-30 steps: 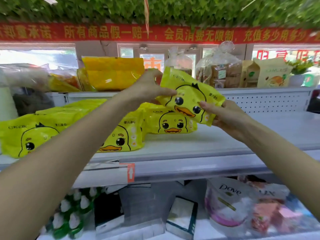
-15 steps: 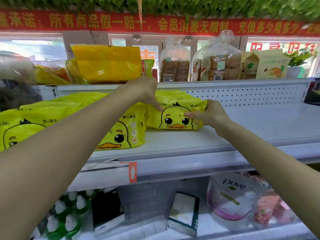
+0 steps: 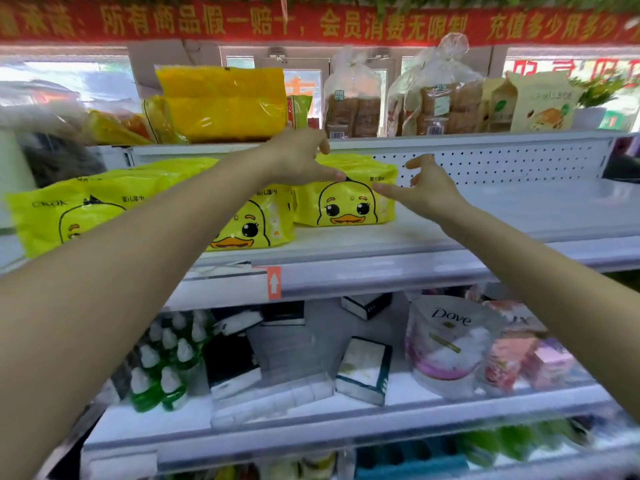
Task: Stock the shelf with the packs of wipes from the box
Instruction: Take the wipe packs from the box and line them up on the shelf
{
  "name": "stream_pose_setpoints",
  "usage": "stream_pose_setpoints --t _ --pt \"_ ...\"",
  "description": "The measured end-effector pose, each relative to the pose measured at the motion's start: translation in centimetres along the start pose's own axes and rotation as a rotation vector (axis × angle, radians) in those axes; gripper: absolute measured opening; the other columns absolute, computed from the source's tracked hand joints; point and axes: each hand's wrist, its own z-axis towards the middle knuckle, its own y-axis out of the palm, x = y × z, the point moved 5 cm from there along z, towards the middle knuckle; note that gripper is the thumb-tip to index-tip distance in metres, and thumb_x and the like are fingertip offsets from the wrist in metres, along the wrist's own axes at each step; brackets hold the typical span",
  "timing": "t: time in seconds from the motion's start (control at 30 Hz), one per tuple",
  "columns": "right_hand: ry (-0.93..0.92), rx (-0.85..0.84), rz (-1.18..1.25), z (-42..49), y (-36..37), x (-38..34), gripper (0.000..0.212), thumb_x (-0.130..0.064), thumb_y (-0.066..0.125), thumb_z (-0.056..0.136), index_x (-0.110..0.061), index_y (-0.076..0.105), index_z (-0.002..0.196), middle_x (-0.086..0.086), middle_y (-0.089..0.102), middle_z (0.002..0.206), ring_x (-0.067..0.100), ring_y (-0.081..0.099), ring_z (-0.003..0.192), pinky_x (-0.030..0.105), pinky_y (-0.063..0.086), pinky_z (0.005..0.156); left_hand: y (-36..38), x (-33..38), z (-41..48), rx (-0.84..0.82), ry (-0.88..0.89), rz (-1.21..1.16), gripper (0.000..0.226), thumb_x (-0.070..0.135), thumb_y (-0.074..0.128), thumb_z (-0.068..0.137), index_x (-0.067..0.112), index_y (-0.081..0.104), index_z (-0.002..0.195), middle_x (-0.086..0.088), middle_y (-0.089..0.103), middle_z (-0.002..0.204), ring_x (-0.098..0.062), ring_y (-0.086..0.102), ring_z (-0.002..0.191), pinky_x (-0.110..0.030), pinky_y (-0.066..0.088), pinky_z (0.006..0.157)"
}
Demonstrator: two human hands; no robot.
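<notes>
On the middle shelf (image 3: 502, 216), left to center of frame: row of yellow duck wipes packs (image 3: 69, 209), rightmost pack (image 3: 346, 206) face-out, just beside its neighbor. Left hand (image 3: 298, 157) fingers spread, gripping nothing, thumb at that pack's top. Right hand (image 3: 429, 192) spread, released, index tip at the pack's right edge; contact unclear.

You had bright yellow plastic packs of wipes (image 3: 346, 206), each printed with a black-outlined duckling face and orange bill. The metal shelf (image 3: 502, 216) was white, its back panel (image 3: 502, 164) dotted with dark holes; the banner (image 3: 346, 26) was red with yellow characters.
</notes>
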Motion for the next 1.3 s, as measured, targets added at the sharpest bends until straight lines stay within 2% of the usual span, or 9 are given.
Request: stream_pose_setpoints --t 0.13,0.33,0.6,0.73,0.87,0.97,1.1,1.2,1.3 --pt "-0.076 0.066 -0.018 -3.0 -1.9 -0.7 0.074 -0.051 0.070 0.080 -0.013 0.038 0.135 0.015 0.039 0.137 0.029 0.040 0.127 0.038 0.039 0.098 0.1 1.9 -3.4 0.124 0.050 -0.194 0.056 0.051 0.063 0.086 0.020 0.051 0.131 -0.006 0.057 0.133 -0.020 0.050 0.122 -0.033 0.041 0.098" --pt "-0.131 0.083 0.370 -9.6 -3.7 -0.5 0.049 -0.040 0.068 0.086 -0.015 0.050 0.124 0.004 0.052 0.112 0.018 0.052 0.106 0.028 0.042 0.088 3.7 5.3 -9.4 0.278 -0.002 -0.650 0.035 0.040 0.062 0.092 0.019 0.058 0.119 0.000 0.063 0.114 -0.012 0.062 0.101 -0.028 0.049 0.085" --pt "-0.184 -0.106 0.326 -19.4 0.3 6.1 0.031 -0.032 0.069 0.086 -0.015 0.057 0.109 0.001 0.057 0.107 0.013 0.055 0.103 0.023 0.044 0.088 15.2 6.8 -19.4 0.262 -0.243 -0.778 0.019 0.032 0.059 0.095 0.019 0.061 0.107 0.004 0.063 0.101 -0.013 0.061 0.101 -0.031 0.051 0.090" --pt "0.020 -0.214 0.347 -25.8 5.2 13.4 0.031 -0.029 0.071 0.084 -0.011 0.057 0.106 0.004 0.057 0.100 0.015 0.055 0.096 0.026 0.047 0.086 24.4 7.2 -26.7 0.078 -0.382 -0.815 0.020 0.035 0.060 0.094 0.018 0.060 0.104 0.006 0.063 0.096 -0.013 0.060 0.097 -0.030 0.050 0.088" --pt "0.284 -0.378 0.313 -32.7 11.0 21.3 0.034 -0.029 0.074 0.082 -0.011 0.061 0.107 0.000 0.060 0.095 0.015 0.056 0.096 0.032 0.046 0.092 32.1 6.9 -32.9 -0.151 -0.491 -0.785 0.038 0.035 0.062 0.092 0.006 0.062 0.117 -0.005 0.065 0.108 -0.011 0.058 0.098 -0.011 0.044 0.078" --pt "0.461 -0.499 0.265 -37.3 14.1 26.0 0.042 -0.032 0.071 0.085 -0.009 0.058 0.119 0.005 0.060 0.113 0.015 0.055 0.104 0.027 0.044 0.091 36.9 5.3 -36.7 -0.281 -0.593 -0.772 0.047 0.042 0.064 0.087 0.007 0.062 0.117 -0.006 0.066 0.109 -0.015 0.061 0.103 -0.023 0.046 0.087" --pt "0.718 -0.580 0.256 -43.3 17.6 31.7 0.043 -0.038 0.072 0.083 -0.015 0.058 0.117 0.008 0.059 0.125 0.018 0.056 0.112 0.037 0.048 0.097 43.0 3.2 -42.0 -0.445 -0.720 -0.776 0.032 0.035 0.059 0.094 0.011 0.061 0.115 -0.002 0.063 0.108 -0.017 0.059 0.106 -0.018 0.043 0.083" --pt "0.892 -0.661 0.260 -47.6 20.5 34.7 0.039 -0.038 0.070 0.084 -0.018 0.055 0.114 0.007 0.060 0.118 0.022 0.058 0.107 0.041 0.049 0.097 47.6 1.5 -46.1 -0.549 -0.802 -0.770 0.035 0.037 0.057 0.095 0.012 0.060 0.120 -0.003 0.062 0.118 -0.015 0.058 0.107 -0.015 0.042 0.076" --pt "1.065 -0.717 0.273 -52.4 23.6 36.9 0.046 -0.036 0.069 0.086 -0.012 0.051 0.122 0.001 0.063 0.106 0.020 0.061 0.100 0.042 0.050 0.095 52.0 -0.7 -50.6 -0.657 -0.892 -0.749 0.043 0.045 0.055 0.093 0.016 0.059 0.124 -0.004 0.061 0.127 -0.017 0.056 0.116 -0.028 0.041 0.095"
